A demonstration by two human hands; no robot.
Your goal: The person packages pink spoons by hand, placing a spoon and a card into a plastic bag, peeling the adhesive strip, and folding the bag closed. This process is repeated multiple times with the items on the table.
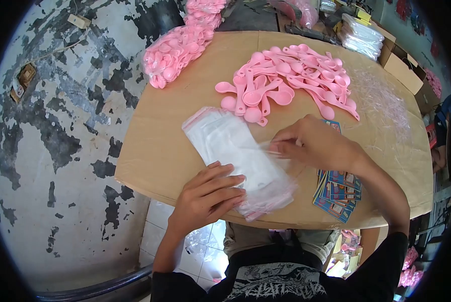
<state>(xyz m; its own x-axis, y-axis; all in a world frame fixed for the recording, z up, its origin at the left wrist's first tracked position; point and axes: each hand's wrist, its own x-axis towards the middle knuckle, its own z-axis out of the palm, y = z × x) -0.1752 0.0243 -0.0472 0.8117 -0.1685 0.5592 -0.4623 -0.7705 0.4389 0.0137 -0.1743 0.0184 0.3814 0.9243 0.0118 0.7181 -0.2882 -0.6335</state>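
A stack of clear plastic bags (230, 146) lies slanted near the front of the table. My left hand (210, 194) rests on its left side, fingers stretched out and pressing lightly on the plastic. At the right side of the stack, my right hand (311, 143) is closed in a pinch on a thin, clear plastic bag (281, 162), which is slightly blurred. Under and beside my right forearm are several printed blue cards (337, 196), partly covered by the hand. Beyond both hands spreads a heap of pink plastic measuring spoons (286, 75).
The round table (155, 146) is covered in brown cardboard. A bag of pink spoons (180, 50) sits at its back left edge. Thin clear plastic (381, 105) lies at the right. Behind stand a wrapped white stack (360, 36) and a cardboard box (401, 68). A peeling wall (59, 166) borders the left.
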